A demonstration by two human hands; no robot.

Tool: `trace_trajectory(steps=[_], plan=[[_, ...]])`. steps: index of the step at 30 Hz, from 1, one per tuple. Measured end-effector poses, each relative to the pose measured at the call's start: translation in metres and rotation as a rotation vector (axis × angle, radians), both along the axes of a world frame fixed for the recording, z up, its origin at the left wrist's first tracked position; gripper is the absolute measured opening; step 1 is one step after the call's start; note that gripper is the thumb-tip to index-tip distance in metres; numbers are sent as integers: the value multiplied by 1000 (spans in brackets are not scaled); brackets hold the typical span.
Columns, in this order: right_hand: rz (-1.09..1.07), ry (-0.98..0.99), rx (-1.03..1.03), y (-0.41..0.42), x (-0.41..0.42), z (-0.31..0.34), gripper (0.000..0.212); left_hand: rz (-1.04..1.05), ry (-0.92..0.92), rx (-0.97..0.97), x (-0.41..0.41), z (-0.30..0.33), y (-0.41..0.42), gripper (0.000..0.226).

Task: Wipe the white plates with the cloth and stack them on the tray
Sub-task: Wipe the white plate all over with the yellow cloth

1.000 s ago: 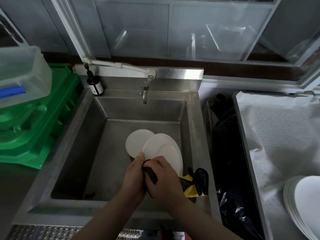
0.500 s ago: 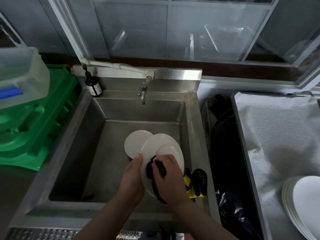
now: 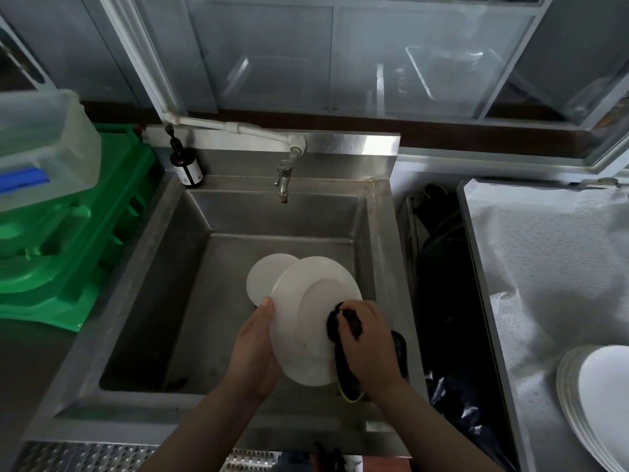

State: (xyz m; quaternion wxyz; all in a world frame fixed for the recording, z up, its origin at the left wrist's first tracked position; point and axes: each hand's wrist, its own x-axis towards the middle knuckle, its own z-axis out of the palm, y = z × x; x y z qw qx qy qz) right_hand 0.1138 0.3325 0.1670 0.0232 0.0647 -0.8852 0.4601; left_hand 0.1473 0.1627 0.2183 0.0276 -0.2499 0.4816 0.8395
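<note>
White plate [image 3: 306, 311] tilted over the steel sink [image 3: 218, 253], left hand [image 3: 253, 352] gripping its seven o'clock edge, right hand [image 3: 369, 345] clenched round the dark cloth [image 3: 337, 323] at four o'clock. One more plate [image 3: 263, 279] behind; stack [image 3: 599, 403] far right.

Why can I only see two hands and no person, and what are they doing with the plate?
The camera sits on the person's head and looks down, so you see only arms and hands. The left hand holds a white plate tilted over a metal sink. The right hand grips a dark cloth and presses it against the plate. Another white plate lies behind it in the sink. At the right edge, a stack of plates rests on a tray lined with white cloth.
</note>
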Motion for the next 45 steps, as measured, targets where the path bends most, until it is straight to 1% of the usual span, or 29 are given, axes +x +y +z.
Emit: trace_trajectory(steps=[5, 9, 12, 17, 20, 22, 25, 28, 31, 34, 38, 41, 45], plan=[[-39, 11, 0, 7, -3, -3, 11, 2, -21, 14, 0, 1, 0, 43], [-97, -52, -35, 12, -7, -5, 13, -3, -37, 26, 0, 3, -1, 41], [-181, -63, -91, 17, -10, -2, 12, -12, -42, 35, 1, 5, -1, 40], [-209, -113, -162, 21, -14, 6, 9, -38, -15, 53, 2, 10, 0, 39], [-310, -206, -261, 24, -17, 7, 4, -48, -2, 65, 4, 11, -2, 41], [-407, -219, -300, 29, -22, 8, 5, -44, 5, 63, 5, 11, -4, 43], [-450, -261, -287, 36, -29, 9, 4, -60, 14, 49, 6, 10, -5, 46], [-443, -304, -271, 38, -30, 8, 2, -63, 9, 62, 5, 11, -6, 48], [-411, -288, -276, 31, -24, 13, 2, -54, 16, 92, 6, 10, -6, 47], [-343, -235, -263, 24, -17, 18, 7, -32, -10, 129, 7, 9, -7, 46], [-244, -247, -233, 19, -9, 15, 4, -35, -27, 167, 7, 11, -7, 45], [-202, -131, -109, 14, -8, 12, 9, -23, -38, 180, 5, 11, -6, 44], [-47, 10, 28, 8, -2, 10, 12, 16, -64, 192, 2, 11, -2, 48]])
